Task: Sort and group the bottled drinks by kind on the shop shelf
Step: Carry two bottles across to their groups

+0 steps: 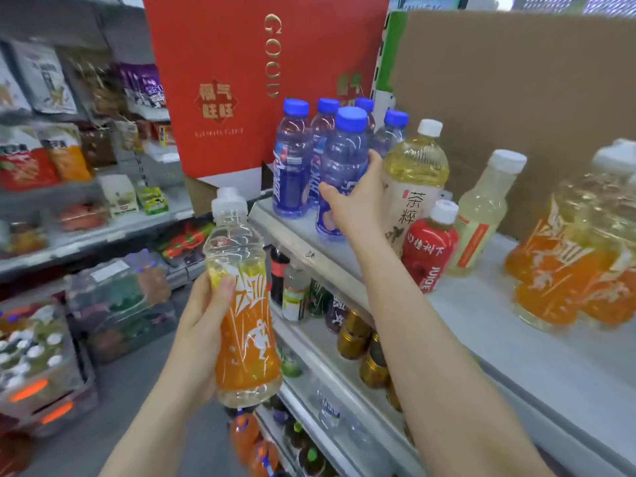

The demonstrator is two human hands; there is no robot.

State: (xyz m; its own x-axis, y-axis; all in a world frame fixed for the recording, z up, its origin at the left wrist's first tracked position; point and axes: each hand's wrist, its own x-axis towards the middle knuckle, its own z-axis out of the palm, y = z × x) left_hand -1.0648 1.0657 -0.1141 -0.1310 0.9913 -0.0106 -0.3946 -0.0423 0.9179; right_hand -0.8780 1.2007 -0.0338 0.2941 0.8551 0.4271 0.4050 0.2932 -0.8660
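Head-camera view down a shop aisle, looking at a white top shelf (516,332) of bottled drinks. Gripped upright in the left hand (203,325), out over the aisle and clear of the shelf: an orange-labelled sports drink bottle (246,325) with a white cap. Curled round the front blue-capped bottle (339,173) near the shelf's left end: the right hand (358,201), thumb on its left, fingers round its right. Just behind, four more blue-capped bottles (292,166) standing close together before a red gift box (241,80). Just to the right, a white-capped tea bottle (414,173), a small red juice bottle (428,249) and a pale bottle with an orange stripe (478,218). Far right, a cluster of matching orange-labelled bottles (564,270). Likely step: tucking the blue bottle in with its own kind. To do it well, keep the grip on the body, slide rather than lift, stop on meeting the group, and mind the tea bottle just beside the fingers. Afterwards, carry the left-hand bottle across to the orange cluster, label facing outward
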